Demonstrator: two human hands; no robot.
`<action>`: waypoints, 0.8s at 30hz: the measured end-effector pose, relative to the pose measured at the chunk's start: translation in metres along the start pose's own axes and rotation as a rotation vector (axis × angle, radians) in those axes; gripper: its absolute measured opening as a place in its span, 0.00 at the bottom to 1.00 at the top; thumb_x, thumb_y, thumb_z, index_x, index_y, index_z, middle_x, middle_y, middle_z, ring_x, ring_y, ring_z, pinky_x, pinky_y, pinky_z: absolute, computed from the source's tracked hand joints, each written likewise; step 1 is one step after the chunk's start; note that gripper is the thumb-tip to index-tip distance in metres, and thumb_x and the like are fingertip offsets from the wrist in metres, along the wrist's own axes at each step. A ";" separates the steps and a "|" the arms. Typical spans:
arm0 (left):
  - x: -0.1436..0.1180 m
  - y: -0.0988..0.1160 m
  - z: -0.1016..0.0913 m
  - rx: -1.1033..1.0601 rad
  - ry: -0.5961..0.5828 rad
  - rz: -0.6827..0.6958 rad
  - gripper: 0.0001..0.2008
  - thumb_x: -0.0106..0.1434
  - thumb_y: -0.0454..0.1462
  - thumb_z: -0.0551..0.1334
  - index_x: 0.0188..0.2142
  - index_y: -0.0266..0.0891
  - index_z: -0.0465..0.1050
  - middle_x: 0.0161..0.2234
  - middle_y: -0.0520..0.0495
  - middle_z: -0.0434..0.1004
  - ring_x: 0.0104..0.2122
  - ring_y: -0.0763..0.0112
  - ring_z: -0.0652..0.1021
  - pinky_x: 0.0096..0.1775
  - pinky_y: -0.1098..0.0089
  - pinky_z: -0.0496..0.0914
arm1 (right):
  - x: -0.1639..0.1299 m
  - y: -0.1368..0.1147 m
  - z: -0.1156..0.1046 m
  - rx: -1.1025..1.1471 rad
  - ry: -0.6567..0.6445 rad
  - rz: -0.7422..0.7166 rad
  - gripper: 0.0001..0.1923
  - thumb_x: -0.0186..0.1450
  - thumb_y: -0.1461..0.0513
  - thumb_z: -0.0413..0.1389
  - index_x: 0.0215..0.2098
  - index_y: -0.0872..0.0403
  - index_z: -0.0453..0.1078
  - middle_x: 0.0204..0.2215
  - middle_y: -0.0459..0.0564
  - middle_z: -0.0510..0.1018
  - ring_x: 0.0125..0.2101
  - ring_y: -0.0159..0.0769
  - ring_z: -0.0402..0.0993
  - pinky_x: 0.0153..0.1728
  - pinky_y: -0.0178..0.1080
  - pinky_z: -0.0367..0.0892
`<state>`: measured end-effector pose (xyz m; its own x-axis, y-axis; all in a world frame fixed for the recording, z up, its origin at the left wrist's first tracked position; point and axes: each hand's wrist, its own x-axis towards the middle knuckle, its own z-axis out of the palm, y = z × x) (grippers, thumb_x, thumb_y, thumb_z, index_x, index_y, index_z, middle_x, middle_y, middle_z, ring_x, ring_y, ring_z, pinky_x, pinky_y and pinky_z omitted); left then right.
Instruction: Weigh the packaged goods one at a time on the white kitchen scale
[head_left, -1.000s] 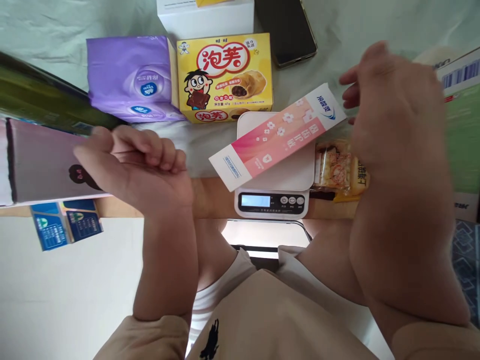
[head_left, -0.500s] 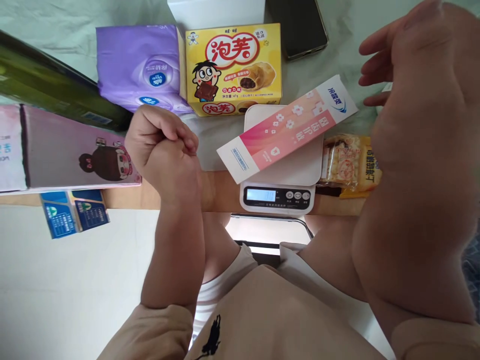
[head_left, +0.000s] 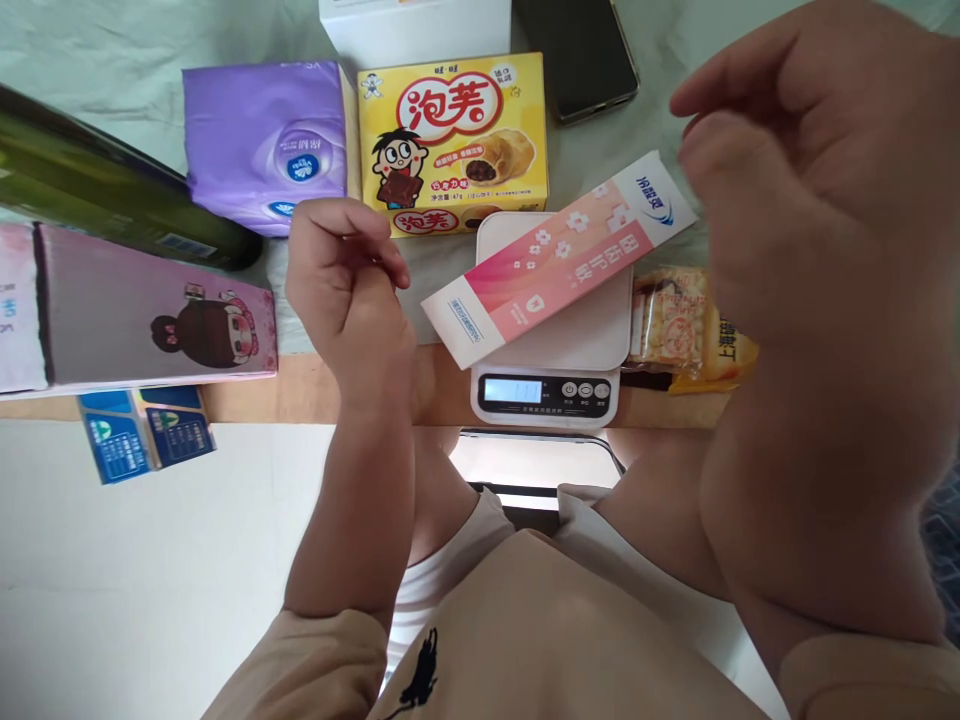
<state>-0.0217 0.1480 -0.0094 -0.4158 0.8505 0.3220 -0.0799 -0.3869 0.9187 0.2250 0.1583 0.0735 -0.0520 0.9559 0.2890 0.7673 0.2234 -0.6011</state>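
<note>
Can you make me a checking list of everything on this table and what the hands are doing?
Surface: table with a pale green cloth.
Job's things: pink box lying slantwise on the white scale, display lit.
Clutter: yellow snack box, purple tissue pack, dark phone, snack packet, cartoon box, green bottle.
Grippers: left hand curled, holding nothing; right hand raised, holding nothing.
Cables: nothing seen.
Surroundings: pale floor; person's beige top.

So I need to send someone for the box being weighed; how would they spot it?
Find the white digital kitchen scale at the table's near edge. Lying slantwise across its platform is a long, slim pink-and-white cardboard box. Unlike the squat yellow snack box behind, it overhangs the scale on both ends.
</note>
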 end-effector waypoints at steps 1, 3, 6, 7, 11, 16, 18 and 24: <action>-0.001 -0.001 0.000 -0.012 -0.004 0.011 0.28 0.54 0.07 0.51 0.32 0.37 0.76 0.30 0.53 0.74 0.28 0.78 0.74 0.31 0.68 0.64 | 0.000 -0.002 0.000 -0.012 -0.010 -0.023 0.19 0.68 0.60 0.53 0.51 0.51 0.83 0.45 0.51 0.86 0.47 0.43 0.84 0.50 0.51 0.77; -0.003 -0.001 0.002 -0.042 -0.009 0.026 0.26 0.49 0.09 0.50 0.27 0.37 0.73 0.26 0.53 0.71 0.26 0.78 0.71 0.29 0.69 0.62 | 0.000 -0.004 -0.001 -0.046 -0.136 -0.108 0.23 0.64 0.63 0.55 0.55 0.47 0.81 0.49 0.49 0.86 0.51 0.44 0.84 0.52 0.51 0.79; -0.006 0.003 0.007 -0.102 0.013 0.019 0.21 0.52 0.14 0.51 0.25 0.37 0.73 0.20 0.54 0.68 0.21 0.78 0.67 0.26 0.69 0.56 | 0.002 -0.001 -0.002 -0.078 -0.339 -0.260 0.25 0.63 0.65 0.56 0.55 0.39 0.78 0.56 0.45 0.85 0.57 0.44 0.82 0.59 0.52 0.81; -0.007 0.005 0.009 -0.113 0.034 0.004 0.20 0.54 0.15 0.51 0.25 0.37 0.74 0.19 0.53 0.68 0.20 0.78 0.66 0.26 0.70 0.55 | 0.002 0.001 0.000 -0.072 -0.392 -0.293 0.26 0.62 0.65 0.56 0.55 0.38 0.78 0.58 0.44 0.84 0.59 0.44 0.82 0.62 0.52 0.81; -0.008 0.011 0.014 -0.077 0.094 -0.064 0.21 0.59 0.16 0.51 0.24 0.37 0.74 0.19 0.53 0.67 0.19 0.78 0.65 0.25 0.69 0.55 | 0.002 0.016 0.012 -0.054 -0.516 -0.351 0.36 0.57 0.65 0.59 0.62 0.36 0.75 0.68 0.43 0.79 0.73 0.57 0.72 0.74 0.71 0.70; -0.007 0.013 0.014 -0.085 0.112 -0.100 0.22 0.63 0.16 0.52 0.24 0.37 0.76 0.19 0.53 0.68 0.19 0.78 0.66 0.26 0.70 0.55 | 0.002 0.026 0.026 -0.040 -0.559 -0.357 0.44 0.56 0.65 0.61 0.68 0.27 0.72 0.74 0.37 0.74 0.80 0.68 0.61 0.75 0.90 0.52; -0.007 0.014 0.013 -0.107 0.117 -0.114 0.23 0.64 0.16 0.51 0.24 0.37 0.75 0.19 0.53 0.66 0.19 0.78 0.65 0.26 0.70 0.54 | 0.002 0.024 0.027 -0.053 -0.566 -0.345 0.43 0.56 0.66 0.59 0.66 0.26 0.73 0.72 0.37 0.76 0.79 0.68 0.62 0.74 0.91 0.52; -0.004 0.014 0.012 -0.079 0.200 -0.070 0.22 0.67 0.17 0.52 0.22 0.37 0.67 0.19 0.54 0.58 0.19 0.78 0.61 0.26 0.68 0.50 | 0.000 -0.005 0.021 -0.163 -0.460 -0.290 0.28 0.69 0.62 0.56 0.63 0.29 0.77 0.68 0.39 0.81 0.72 0.56 0.74 0.73 0.76 0.65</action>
<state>-0.0105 0.1433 0.0048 -0.5771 0.7920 0.1991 -0.1828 -0.3629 0.9137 0.2078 0.1614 0.0614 -0.5203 0.8526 0.0485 0.7672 0.4917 -0.4119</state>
